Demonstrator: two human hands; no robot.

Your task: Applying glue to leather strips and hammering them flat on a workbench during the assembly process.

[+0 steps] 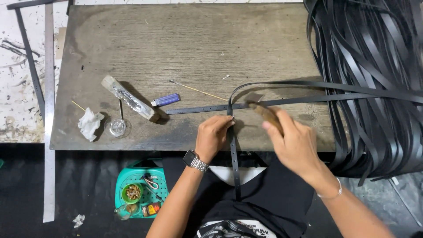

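My left hand [213, 135] pinches a black belt strap [235, 163] at the near edge of the wooden board [185, 48]; the strap hangs down over my lap and curves up and right across the board. My right hand [296, 143] grips a small brush with a brown wooden handle [264, 111], its tip blurred and resting on the strap just right of my left fingers. A second black strap with punched holes [198, 109] lies flat to the left. A metal wristwatch [195, 161] is on my left wrist.
A big pile of black straps [374, 66] covers the right side. On the board lie a purple lighter [166, 100], a wrapped wooden block [128, 99], a round glass jar [117, 127], a crumpled white tissue [90, 123] and a thin stick [198, 91]. A teal stool [142, 187] with small items stands below.
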